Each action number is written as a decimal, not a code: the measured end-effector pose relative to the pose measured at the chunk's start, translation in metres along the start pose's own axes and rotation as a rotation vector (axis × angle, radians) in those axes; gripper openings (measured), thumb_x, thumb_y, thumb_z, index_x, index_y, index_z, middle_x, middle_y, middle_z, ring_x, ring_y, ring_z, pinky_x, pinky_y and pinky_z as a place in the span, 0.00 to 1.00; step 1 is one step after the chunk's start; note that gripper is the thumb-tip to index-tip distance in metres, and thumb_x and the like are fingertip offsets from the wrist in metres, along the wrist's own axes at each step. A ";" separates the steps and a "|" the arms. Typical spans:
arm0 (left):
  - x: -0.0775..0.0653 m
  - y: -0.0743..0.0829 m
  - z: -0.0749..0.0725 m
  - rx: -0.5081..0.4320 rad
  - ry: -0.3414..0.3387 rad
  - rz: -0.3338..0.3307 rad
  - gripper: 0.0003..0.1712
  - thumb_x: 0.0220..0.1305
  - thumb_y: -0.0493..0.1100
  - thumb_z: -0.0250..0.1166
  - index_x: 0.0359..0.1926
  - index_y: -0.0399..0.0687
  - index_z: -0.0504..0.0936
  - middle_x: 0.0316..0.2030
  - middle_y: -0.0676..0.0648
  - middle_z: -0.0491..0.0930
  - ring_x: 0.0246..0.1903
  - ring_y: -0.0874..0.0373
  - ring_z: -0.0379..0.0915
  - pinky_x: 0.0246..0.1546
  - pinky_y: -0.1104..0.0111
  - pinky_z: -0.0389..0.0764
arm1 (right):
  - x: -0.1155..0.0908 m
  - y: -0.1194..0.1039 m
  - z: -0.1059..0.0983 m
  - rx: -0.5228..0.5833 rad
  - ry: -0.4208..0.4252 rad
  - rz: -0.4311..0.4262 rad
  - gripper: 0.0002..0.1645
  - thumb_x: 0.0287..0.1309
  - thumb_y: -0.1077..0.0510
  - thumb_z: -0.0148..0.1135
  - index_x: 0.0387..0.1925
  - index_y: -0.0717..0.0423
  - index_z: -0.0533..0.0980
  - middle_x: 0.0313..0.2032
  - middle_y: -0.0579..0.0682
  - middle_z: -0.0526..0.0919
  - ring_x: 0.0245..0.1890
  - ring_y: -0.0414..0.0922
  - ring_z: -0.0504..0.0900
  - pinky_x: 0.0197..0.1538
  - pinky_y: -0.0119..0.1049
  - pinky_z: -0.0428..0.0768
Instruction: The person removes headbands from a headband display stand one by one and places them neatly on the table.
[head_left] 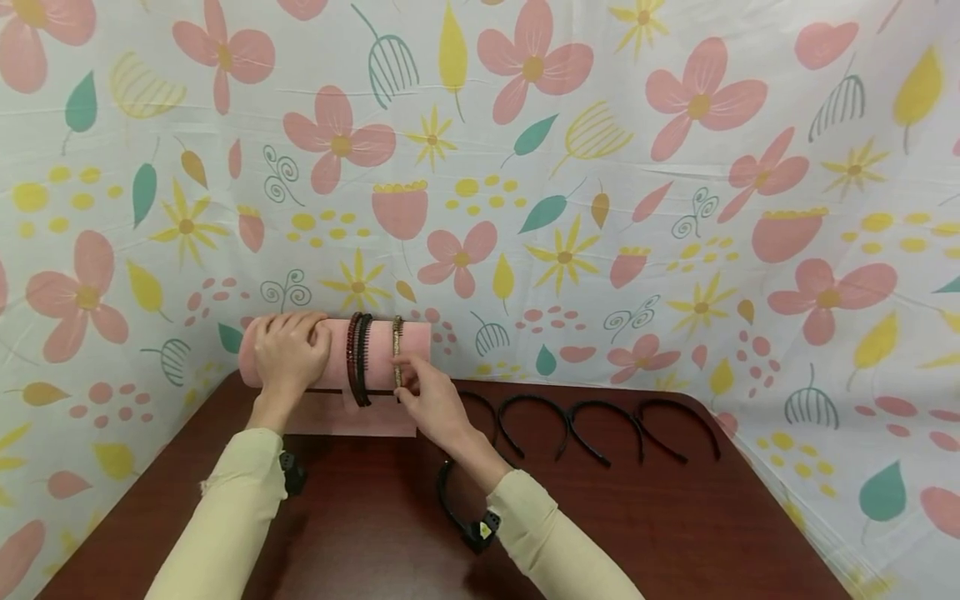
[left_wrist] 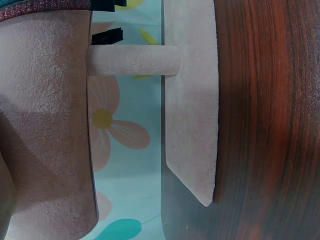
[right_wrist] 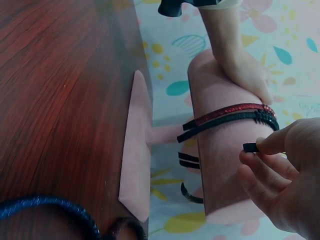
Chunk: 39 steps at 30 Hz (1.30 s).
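A padded pink headband stand (head_left: 337, 354) has a cylindrical roll on a post and flat base. My left hand (head_left: 292, 350) holds the roll from above near its left end, fingers over the far side. My right hand (head_left: 435, 404) pinches the black tip (right_wrist: 251, 147) of a gold beaded headband (head_left: 397, 342) between thumb and fingers, at the front of the roll near its right end. A dark red headband (right_wrist: 227, 111) and a black toothed headband (right_wrist: 225, 120) sit side by side around the middle of the roll.
Several dark headbands, one a black headband (head_left: 678, 404), lie in a row along the back right of the brown table (head_left: 360, 517). Another dark headband (head_left: 447, 496) lies under my right forearm. A flower-patterned cloth (head_left: 525, 167) hangs behind the table.
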<state>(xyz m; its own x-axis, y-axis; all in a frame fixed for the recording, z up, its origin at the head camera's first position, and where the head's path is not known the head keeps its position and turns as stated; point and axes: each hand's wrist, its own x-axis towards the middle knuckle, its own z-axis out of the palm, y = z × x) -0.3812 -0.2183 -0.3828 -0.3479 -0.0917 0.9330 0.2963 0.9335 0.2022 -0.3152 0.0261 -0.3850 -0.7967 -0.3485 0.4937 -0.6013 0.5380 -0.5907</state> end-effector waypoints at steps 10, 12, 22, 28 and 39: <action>0.001 0.002 0.001 -0.008 0.011 -0.001 0.20 0.62 0.47 0.53 0.36 0.43 0.89 0.37 0.42 0.88 0.41 0.41 0.82 0.56 0.48 0.71 | -0.013 0.013 -0.022 -0.043 -0.006 -0.007 0.26 0.63 0.63 0.62 0.62 0.47 0.72 0.39 0.44 0.81 0.35 0.38 0.82 0.34 0.29 0.77; 0.000 0.002 0.002 -0.011 0.010 0.001 0.20 0.62 0.47 0.53 0.36 0.43 0.89 0.37 0.42 0.88 0.40 0.41 0.82 0.56 0.47 0.71 | -0.014 0.018 -0.027 -0.051 -0.007 -0.003 0.26 0.64 0.63 0.62 0.62 0.46 0.72 0.40 0.44 0.81 0.35 0.39 0.82 0.36 0.30 0.78; 0.000 0.001 0.001 -0.013 0.010 -0.003 0.19 0.63 0.47 0.53 0.37 0.43 0.89 0.38 0.42 0.88 0.41 0.41 0.81 0.56 0.47 0.71 | -0.026 0.032 -0.056 -0.040 -0.021 0.022 0.26 0.64 0.64 0.62 0.62 0.47 0.72 0.44 0.50 0.83 0.40 0.44 0.84 0.39 0.35 0.81; -0.001 0.001 0.000 -0.014 0.003 -0.011 0.19 0.63 0.47 0.53 0.37 0.44 0.89 0.38 0.42 0.88 0.41 0.42 0.81 0.57 0.47 0.71 | -0.035 0.040 -0.070 -0.032 -0.020 0.015 0.25 0.65 0.65 0.59 0.61 0.45 0.72 0.44 0.50 0.81 0.36 0.40 0.82 0.35 0.35 0.78; -0.002 -0.001 0.000 -0.014 0.000 -0.008 0.20 0.62 0.48 0.52 0.37 0.44 0.89 0.38 0.42 0.88 0.42 0.41 0.81 0.58 0.47 0.70 | -0.057 0.050 -0.091 -0.064 -0.010 -0.047 0.24 0.63 0.68 0.60 0.60 0.52 0.73 0.43 0.52 0.82 0.37 0.40 0.81 0.40 0.35 0.81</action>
<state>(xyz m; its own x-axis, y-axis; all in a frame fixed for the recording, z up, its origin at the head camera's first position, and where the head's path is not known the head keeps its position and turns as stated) -0.3810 -0.2185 -0.3850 -0.3499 -0.0988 0.9316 0.3063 0.9277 0.2134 -0.2943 0.1426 -0.3846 -0.7686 -0.3817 0.5133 -0.6331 0.5688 -0.5251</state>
